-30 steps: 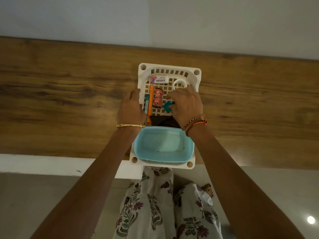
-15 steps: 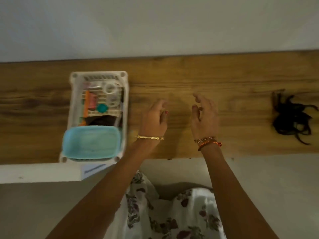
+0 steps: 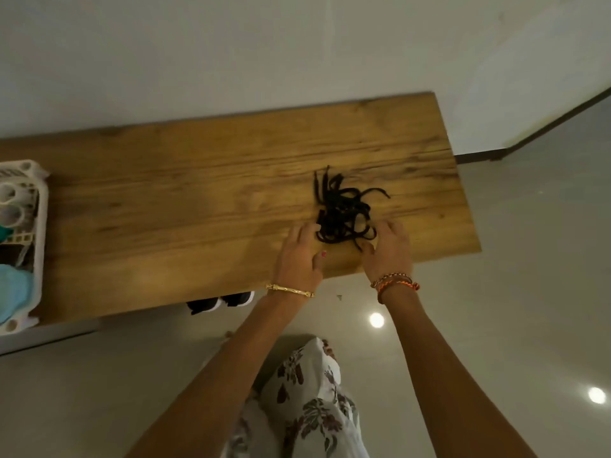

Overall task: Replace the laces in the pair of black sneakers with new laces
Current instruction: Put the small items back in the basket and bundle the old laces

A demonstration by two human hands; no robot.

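A tangled bundle of black laces [image 3: 344, 213] lies on the wooden shelf top [image 3: 198, 209], toward its right end. My left hand [image 3: 299, 256] is at the bundle's left edge and my right hand [image 3: 386, 249] at its right edge, both with relaxed, spread fingers that reach the laces' near side; neither grips them. The toes of the black sneakers [image 3: 220, 302], with white soles, poke out from under the shelf's front edge; the rest of them is hidden.
A white plastic basket [image 3: 36, 246] with a light blue tub and small items stands at the shelf's left end. A white wall runs behind the shelf. The glossy floor lies below, with my floral-print clothing at the bottom centre.
My hands left the basket and moved right along the shelf to the black laces. The view swung right, so the basket now sits at the left edge.
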